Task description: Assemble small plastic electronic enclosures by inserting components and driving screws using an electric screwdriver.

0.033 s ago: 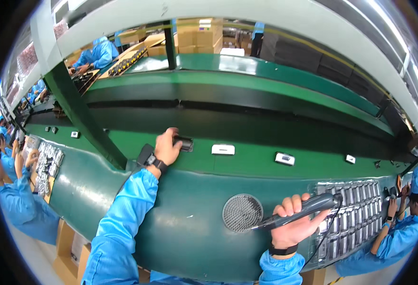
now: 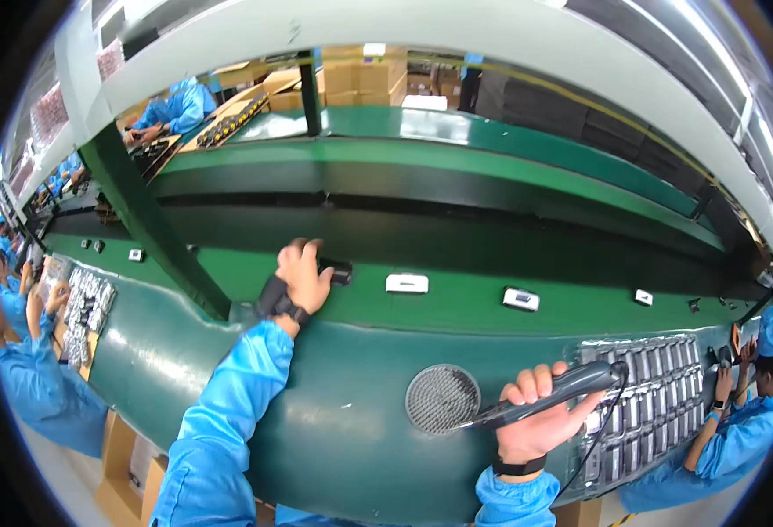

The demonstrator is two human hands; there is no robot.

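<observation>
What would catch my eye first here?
Probably the dark corded tool in the right hand, its tip at a round grey dish. Next, the left hand beside a black part on the green strip, then the rows of dark parts at right.

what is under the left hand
Part of a dark piece shows beside the left hand on the green strip; whatever lies directly beneath the hand is covered.

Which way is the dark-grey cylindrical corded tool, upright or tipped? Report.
Tipped: the tool lies slanting across the right hand, its long side showing, thin tip toward the round grey dish.
</observation>
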